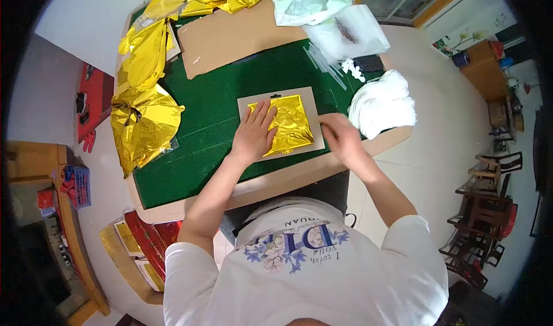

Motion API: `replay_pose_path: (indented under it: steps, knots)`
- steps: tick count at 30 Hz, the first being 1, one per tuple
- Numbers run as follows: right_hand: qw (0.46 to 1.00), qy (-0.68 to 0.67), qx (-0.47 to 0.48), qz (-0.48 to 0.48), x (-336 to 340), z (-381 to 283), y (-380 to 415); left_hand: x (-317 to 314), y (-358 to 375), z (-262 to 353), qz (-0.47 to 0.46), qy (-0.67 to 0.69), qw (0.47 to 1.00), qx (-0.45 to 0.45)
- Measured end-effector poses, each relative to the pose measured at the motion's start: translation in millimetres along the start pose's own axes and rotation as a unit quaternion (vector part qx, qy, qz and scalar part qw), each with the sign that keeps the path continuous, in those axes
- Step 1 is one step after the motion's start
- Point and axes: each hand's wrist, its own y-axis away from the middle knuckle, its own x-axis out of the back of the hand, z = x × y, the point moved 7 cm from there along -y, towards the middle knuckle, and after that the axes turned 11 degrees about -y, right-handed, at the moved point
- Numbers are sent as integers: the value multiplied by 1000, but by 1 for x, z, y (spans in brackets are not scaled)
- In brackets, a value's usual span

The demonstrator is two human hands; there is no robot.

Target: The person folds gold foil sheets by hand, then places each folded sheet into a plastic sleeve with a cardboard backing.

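A: Where's the folded packet of shiny gold foil (292, 118)?

B: Flat on a thin grey-brown card (309, 104), near the front edge of the green-topped surface (213, 121).

A: And the hands?

B: The left hand (250, 137) is palm down on the packet's left part, fingers slightly spread. The right hand (343, 139) is bent beside the card's right edge, blurred; I can't tell whether it pinches or touches anything.

A: Any advice on handling it?

B: Light, even pressure from the palm, I'd say. Foil that slick could slide or crease, so steady the card too, and square the packet to its edges.

A: Anything in the way?

B: The bundled white plastic (383, 104) sits close by the right hand and might snag a wide sweep. The thin clear strips (324, 67) lie beyond the card. The large crinkled gold foil piece (147, 124) is well apart, at the left.
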Motion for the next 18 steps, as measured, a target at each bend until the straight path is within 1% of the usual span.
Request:
replay_pose_path:
  steps: [1, 3, 4, 5, 7, 8, 9, 10, 11, 12, 13, 14, 15, 17, 18]
  knots:
    - [1000, -1, 1, 2, -7, 1, -2, 1, 0, 0, 0, -2, 1000, -2]
    - [987, 45, 139, -65, -39, -13, -5, 2, 0, 0, 2, 5, 1000, 0]
    - [986, 59, 123, -95, -52, -2, -8, 2, 0, 0, 2, 4, 1000, 3]
    - [986, 57, 125, -97, -60, 6, -14, 2, 0, 0, 8, 10, 1000, 2]
    - [984, 126, 112, -63, -69, 20, -26, 1, 0, 0, 10, 14, 1000, 5]
    - [984, 121, 114, -66, -74, 23, -25, -1, 0, 0, 11, 17, 1000, 0]
    - [979, 157, 99, -84, -79, 28, -26, -1, 0, -2, 12, 18, 1000, -4]
    - [972, 193, 86, -103, -84, 32, -27, 2, 0, -4, 35, 30, 999, -11]
    - [972, 190, 91, -106, -85, 34, -27, 2, -2, -15, 34, 27, 999, -6]
    - [972, 190, 83, -109, -85, 35, -26, 10, -4, -35, 64, 157, 985, 33]
    - [972, 192, 74, -110, -85, 37, -26, 21, -5, -51, 93, 285, 952, 69]
    - [972, 192, 74, -110, -86, 37, -26, 39, 1, -68, 166, 221, 951, 135]
    - [971, 197, 72, -111, -86, 38, -26, 49, 0, -73, 167, 198, 958, 124]
    - [969, 206, 70, -113, -87, 38, -26, 49, 0, -52, 159, 142, 976, 35]
    - [969, 206, 72, -113, -87, 37, -27, 47, 1, -37, 123, 131, 984, 1]
